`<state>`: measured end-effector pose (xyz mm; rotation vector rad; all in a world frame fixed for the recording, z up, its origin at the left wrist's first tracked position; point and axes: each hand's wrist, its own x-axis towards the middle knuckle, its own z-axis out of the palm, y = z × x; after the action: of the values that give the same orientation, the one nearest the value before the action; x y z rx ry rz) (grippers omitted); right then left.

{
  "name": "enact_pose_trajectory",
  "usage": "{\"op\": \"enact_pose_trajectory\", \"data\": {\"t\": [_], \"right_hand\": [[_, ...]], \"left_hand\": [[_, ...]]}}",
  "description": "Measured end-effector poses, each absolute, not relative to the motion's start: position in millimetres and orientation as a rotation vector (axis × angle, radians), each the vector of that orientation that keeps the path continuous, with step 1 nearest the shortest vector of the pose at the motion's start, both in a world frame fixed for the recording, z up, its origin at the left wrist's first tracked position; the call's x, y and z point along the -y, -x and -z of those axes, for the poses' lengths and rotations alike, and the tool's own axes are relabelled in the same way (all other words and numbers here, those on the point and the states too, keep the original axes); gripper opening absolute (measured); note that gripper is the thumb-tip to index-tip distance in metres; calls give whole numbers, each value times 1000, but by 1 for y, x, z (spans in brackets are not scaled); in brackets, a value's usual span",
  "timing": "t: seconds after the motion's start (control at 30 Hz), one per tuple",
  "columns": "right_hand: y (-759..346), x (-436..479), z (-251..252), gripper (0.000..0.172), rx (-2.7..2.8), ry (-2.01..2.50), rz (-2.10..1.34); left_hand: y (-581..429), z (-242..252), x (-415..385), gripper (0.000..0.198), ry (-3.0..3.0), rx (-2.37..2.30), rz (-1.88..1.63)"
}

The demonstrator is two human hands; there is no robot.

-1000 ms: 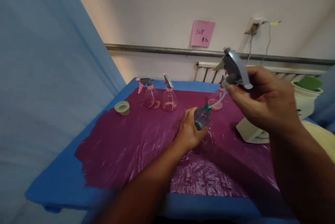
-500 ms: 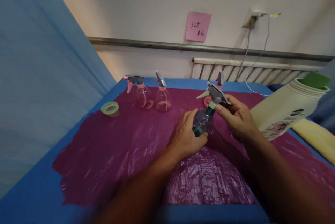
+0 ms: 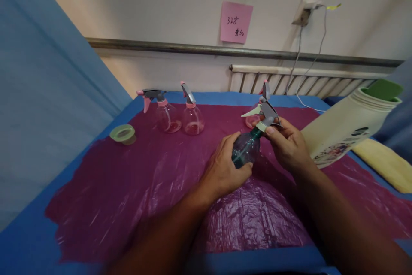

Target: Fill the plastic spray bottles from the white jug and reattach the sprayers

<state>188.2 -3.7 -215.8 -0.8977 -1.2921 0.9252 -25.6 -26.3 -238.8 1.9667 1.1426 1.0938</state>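
Observation:
A dark green see-through spray bottle (image 3: pixel 246 149) is held tilted over the purple sheet, its neck leaning to the right. My left hand (image 3: pixel 223 165) wraps round the bottle's body. My right hand (image 3: pixel 289 142) pinches the pale green collar of the grey spray head (image 3: pixel 269 112), thumb on the near side. The head sits at the bottle's neck, with its pale trigger pointing left; whether it is screwed tight I cannot tell. Partly hidden behind it stands a pink spray bottle (image 3: pixel 252 121).
Two pink spray bottles, one (image 3: pixel 169 120) beside the other (image 3: pixel 193 121), stand at the back left. Nearer left lies a pale green funnel-like cup (image 3: pixel 124 133). A large cream jug (image 3: pixel 347 131) with a green top leans at right, near a yellow cloth (image 3: pixel 383 163). Purple plastic (image 3: pixel 128 197) covers the blue table.
The view has shifted slightly, so most things sit further left. Both hands keep their hold; the spray head looks turned a little, and more of the green neck shows below its collar.

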Motion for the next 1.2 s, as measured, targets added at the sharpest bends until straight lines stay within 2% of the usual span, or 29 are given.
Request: {"op": "enact_pose_trajectory", "data": {"t": [0.2, 0.8, 1.2], "right_hand": [[-187, 4, 220, 41, 1320, 937, -926], [-188, 0, 224, 41, 1343, 981, -928], [-180, -2, 228, 42, 1242, 1002, -978]], "left_hand": [[26, 240, 25, 85, -1949, -1146, -1100], [29, 242, 26, 82, -1991, -1118, -1083], [33, 240, 28, 94, -2213, -1151, -1051]]}}
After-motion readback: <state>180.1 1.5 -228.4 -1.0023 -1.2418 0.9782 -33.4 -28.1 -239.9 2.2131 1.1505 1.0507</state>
